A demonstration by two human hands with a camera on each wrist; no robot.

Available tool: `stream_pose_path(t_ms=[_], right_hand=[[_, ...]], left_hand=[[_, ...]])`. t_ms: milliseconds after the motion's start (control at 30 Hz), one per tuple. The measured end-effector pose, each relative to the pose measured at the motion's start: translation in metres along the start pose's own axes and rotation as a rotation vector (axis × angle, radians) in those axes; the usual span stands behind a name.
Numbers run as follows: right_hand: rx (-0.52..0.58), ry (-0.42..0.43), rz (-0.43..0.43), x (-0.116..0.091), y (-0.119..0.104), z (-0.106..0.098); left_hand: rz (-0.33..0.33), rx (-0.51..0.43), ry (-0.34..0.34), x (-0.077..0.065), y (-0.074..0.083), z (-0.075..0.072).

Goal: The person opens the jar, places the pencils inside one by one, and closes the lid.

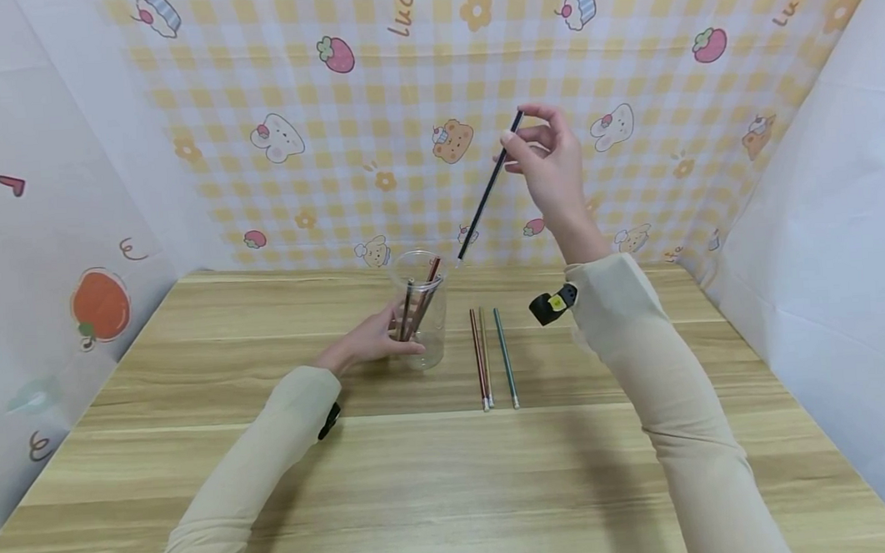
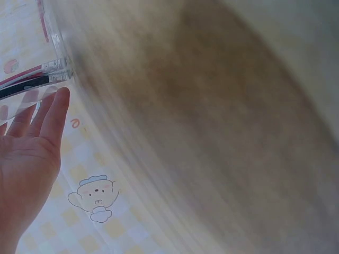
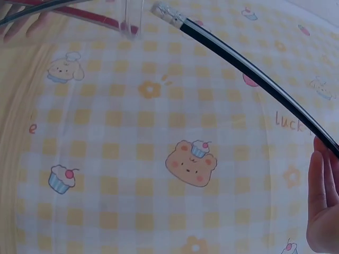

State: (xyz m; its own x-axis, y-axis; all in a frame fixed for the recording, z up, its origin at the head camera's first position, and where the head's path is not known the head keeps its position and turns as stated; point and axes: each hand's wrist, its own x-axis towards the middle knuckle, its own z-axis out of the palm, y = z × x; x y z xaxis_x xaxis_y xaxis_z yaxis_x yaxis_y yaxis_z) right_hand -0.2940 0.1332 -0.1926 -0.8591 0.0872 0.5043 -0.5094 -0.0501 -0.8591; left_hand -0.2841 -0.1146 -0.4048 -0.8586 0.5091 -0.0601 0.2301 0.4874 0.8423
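My left hand [image 1: 366,339] holds a clear plastic cup [image 1: 434,348] upright on the table, the thumb across its near side and the other fingers behind it. Inside the cup lean a few pencils, one dark [image 1: 407,309] and others reddish [image 1: 433,270]. Up and to the right, my right hand [image 1: 557,170] pinches a black pencil [image 1: 489,189] near its upper end. That pencil slants down to the left, and its eraser end [image 3: 168,14] is apart from the cup's rim, just right of it. The left wrist view is largely blurred.
Right of the cup lie a red pencil [image 1: 479,358], a tan pencil [image 1: 486,366] and a teal pencil [image 1: 505,357] on the wooden table [image 1: 423,478]. A yellow checked cloth [image 1: 374,113] hangs behind, with white cloth [image 1: 842,164] at the sides.
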Motion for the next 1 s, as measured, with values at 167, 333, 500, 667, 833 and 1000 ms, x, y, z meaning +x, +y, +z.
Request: stream_pose_path(t_ms=[167,333,500,667,833,1000], right_hand=[[0.069,0.037,-0.052,0.0,-0.001,0.007],[0.089,0.037,-0.062,-0.002,0.006,0.015],[0.069,-0.011,-0.047,-0.01,0.018,0.025],[0.003,-0.086,-0.02,-0.018,0.032,0.033],[-0.112,-0.185,0.019,-0.027,0.047,0.04],[-0.186,-0.289,0.152,-0.036,0.06,0.046]], left_hand=[[0.002,0.002,-0.002,0.0,0.001,0.0],[0.009,0.001,-0.004,-0.001,0.001,0.0],[0.016,-0.008,-0.008,0.0,0.0,0.0],[0.006,0.005,-0.005,0.0,0.0,0.0],[0.009,-0.02,-0.025,0.0,0.001,-0.001],[0.012,-0.06,-0.053,-0.004,0.011,-0.003]])
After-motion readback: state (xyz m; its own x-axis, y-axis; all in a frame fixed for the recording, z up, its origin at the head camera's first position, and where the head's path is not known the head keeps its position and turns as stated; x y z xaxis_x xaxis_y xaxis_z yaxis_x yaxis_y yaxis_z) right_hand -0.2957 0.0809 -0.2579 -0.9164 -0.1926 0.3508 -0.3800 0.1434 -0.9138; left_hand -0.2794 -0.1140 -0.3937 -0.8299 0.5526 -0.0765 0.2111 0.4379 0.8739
